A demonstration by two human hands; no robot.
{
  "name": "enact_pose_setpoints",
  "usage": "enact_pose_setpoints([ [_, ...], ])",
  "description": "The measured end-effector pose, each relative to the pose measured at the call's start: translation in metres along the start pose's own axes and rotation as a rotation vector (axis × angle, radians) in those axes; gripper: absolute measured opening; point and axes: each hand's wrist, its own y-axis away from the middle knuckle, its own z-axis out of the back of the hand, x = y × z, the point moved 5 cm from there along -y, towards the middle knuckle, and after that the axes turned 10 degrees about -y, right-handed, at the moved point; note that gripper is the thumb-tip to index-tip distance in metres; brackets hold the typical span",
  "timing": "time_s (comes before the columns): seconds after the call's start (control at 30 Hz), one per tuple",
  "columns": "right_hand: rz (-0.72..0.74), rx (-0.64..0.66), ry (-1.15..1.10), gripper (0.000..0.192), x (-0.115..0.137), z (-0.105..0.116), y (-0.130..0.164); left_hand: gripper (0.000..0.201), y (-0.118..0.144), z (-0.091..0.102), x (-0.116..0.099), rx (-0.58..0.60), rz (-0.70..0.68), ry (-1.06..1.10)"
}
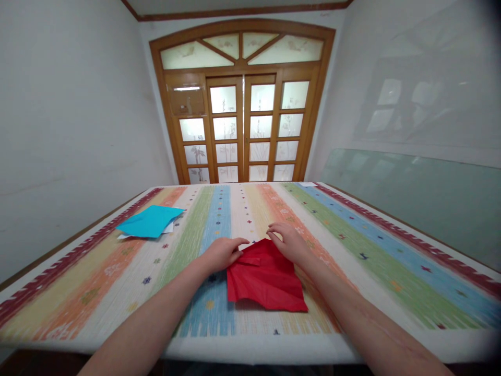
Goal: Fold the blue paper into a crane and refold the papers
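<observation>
A creased sheet of red paper (266, 282) lies on the table in front of me, its near edge curling up a little. Across its upper left part runs a small folded strip. My left hand (221, 255) is at the sheet's upper left edge, thumb and fingers closed on it. At the upper right edge is my right hand (288, 243), fingers bent and thumb close to the index finger by the far corner. The right fingertips partly hide how they grip the paper.
Blue paper (152, 221) lies at the left of the table over some white paper (169, 228). A striped tablecloth (188, 250) covers the table. A pale glass-like panel (415, 193) leans on the right wall. Wooden doors (242, 130) stand beyond the far edge.
</observation>
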Motion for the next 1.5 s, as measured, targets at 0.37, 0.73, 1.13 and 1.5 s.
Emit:
enact_pose_setpoints([
  [0.37, 0.106, 0.174, -0.156, 0.022, 0.04, -0.006, 0.002, 0.033, -0.007, -0.015, 0.039, -0.103, 0.266, 0.07],
  [0.73, 0.135, 0.589, -0.195, 0.037, 0.068, -0.016, 0.014, 0.031, -0.007, -0.027, 0.04, -0.006, 0.363, 0.086],
  [1.13, 0.06, 0.6, -0.285, 0.025, 0.074, -0.014, 0.011, 0.027, -0.006, -0.03, 0.052, -0.021, 0.402, 0.141],
  [1.5, 0.019, 0.483, -0.219, 0.028, 0.062, -0.014, 0.011, 0.026, -0.007, -0.025, 0.035, 0.044, 0.24, 0.137],
])
